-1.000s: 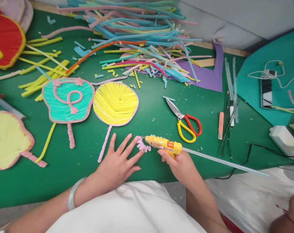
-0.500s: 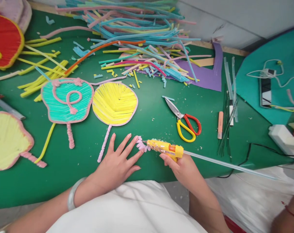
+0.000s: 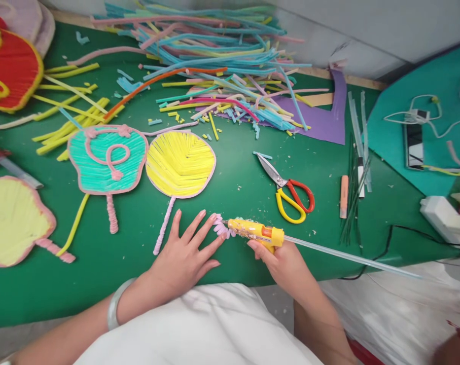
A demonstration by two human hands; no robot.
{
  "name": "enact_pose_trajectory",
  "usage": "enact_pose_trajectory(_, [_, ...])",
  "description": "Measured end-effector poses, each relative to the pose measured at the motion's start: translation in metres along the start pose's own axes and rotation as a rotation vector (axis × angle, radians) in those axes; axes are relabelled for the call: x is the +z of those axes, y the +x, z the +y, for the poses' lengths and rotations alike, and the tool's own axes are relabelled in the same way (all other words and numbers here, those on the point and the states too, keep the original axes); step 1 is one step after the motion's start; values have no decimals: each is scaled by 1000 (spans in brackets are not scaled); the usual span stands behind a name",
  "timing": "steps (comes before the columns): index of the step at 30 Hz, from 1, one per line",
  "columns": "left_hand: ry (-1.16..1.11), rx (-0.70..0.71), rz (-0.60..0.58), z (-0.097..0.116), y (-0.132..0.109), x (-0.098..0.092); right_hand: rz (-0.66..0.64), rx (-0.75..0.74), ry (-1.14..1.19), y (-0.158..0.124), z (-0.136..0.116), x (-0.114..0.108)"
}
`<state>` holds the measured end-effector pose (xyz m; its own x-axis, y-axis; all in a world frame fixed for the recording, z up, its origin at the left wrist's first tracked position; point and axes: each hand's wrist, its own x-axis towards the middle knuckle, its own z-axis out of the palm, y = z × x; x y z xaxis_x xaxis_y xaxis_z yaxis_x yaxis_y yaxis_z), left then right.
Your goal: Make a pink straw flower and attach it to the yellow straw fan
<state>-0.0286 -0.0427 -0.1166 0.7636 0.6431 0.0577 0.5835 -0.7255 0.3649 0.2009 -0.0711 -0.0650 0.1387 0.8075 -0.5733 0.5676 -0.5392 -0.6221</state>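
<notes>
My right hand [image 3: 285, 261] is wrapped round the handle of a yellow hot glue gun [image 3: 254, 230], with a long clear glue stick [image 3: 347, 256] out of its back end. The gun's nozzle meets a small lilac flower [image 3: 219, 226] lying on the table, its petals partly hidden under the gun. Flat on the green tabletop rests my left hand [image 3: 189, 251], fingers spread, two fingertips touching the flower's left edge. Just beyond that hand lies a round yellow fan [image 3: 181, 163] with a lilac wrapped handle. Left of it is a teal fan [image 3: 107, 159] with pink trim.
Scissors [image 3: 285, 187] with red and yellow handles lie beyond the glue gun. Pipe cleaners [image 3: 214, 45] are heaped at the back by purple sheet [image 3: 324, 119]. Green wires [image 3: 352, 203] lie at right, near a black cable [image 3: 389, 243]. Another person's arm [image 3: 452, 334] shows at lower right.
The glue gun and my right hand have shifted very slightly left, the nozzle staying at the flower. My left hand keeps its place. The whole view has moved a little.
</notes>
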Motion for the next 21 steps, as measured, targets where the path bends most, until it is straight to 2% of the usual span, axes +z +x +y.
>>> enact_pose_trajectory(15, [5, 2, -6, -1, 0, 0, -17, 4, 8, 1, 4, 1])
enact_pose_trajectory(21, [-1, 1, -8, -1, -1, 1, 15, 16, 6, 0, 6, -1])
